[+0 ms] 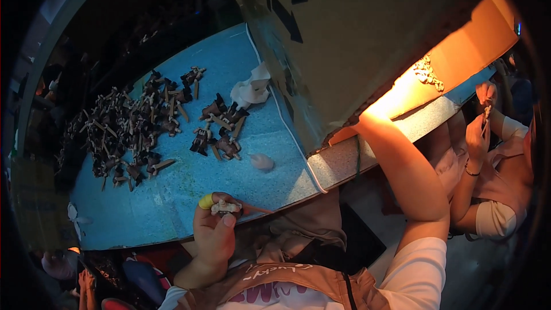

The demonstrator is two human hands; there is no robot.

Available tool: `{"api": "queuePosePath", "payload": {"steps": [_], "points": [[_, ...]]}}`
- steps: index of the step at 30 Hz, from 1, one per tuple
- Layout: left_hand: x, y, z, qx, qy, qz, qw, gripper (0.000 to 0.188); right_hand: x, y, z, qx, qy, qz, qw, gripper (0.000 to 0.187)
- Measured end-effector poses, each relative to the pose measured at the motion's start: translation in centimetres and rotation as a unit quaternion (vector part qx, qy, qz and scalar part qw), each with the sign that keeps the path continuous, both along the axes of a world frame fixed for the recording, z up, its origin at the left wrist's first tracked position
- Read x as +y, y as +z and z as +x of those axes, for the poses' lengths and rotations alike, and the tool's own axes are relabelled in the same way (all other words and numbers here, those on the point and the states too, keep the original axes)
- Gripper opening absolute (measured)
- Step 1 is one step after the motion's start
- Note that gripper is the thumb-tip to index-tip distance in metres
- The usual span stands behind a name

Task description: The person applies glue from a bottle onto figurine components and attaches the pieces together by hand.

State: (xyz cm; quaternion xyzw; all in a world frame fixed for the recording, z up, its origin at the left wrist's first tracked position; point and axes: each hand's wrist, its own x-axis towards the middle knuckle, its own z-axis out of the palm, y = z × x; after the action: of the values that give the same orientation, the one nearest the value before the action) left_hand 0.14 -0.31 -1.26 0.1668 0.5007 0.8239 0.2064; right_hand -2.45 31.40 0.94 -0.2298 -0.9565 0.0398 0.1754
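In the head view, a small figure [225,208] is pinched by the left fingers [227,224] at the tabletop [155,204] edge, dark figures [135,123] are heaped beyond them, and the right fingers, hidden by the cardboard box [344,40], cannot be judged.
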Motion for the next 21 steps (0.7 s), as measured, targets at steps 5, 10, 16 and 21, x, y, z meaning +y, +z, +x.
{"api": "queuePosePath", "payload": {"steps": [5,10,16,21], "points": [[0.0,0.5,0.9,0.004,-0.021,0.012,1.0,0.032,4.1,-0.9,2.9,-0.072,0.002,0.068,0.995,0.016],[-0.4,0.6,1.5,-0.023,-0.046,-0.004,0.999,0.032,6.4,-0.7,3.4,-0.132,0.0,0.141,0.981,0.015],[-0.2,0.9,2.5,0.016,-0.095,0.002,0.995,0.031,6.4,-0.9,3.1,-0.06,-0.007,0.077,0.995,0.016],[-1.2,0.9,2.7,-0.026,-0.105,-0.002,0.994,0.031,6.3,-1.1,3.5,0.005,-0.006,0.019,1.0,0.017]]}}
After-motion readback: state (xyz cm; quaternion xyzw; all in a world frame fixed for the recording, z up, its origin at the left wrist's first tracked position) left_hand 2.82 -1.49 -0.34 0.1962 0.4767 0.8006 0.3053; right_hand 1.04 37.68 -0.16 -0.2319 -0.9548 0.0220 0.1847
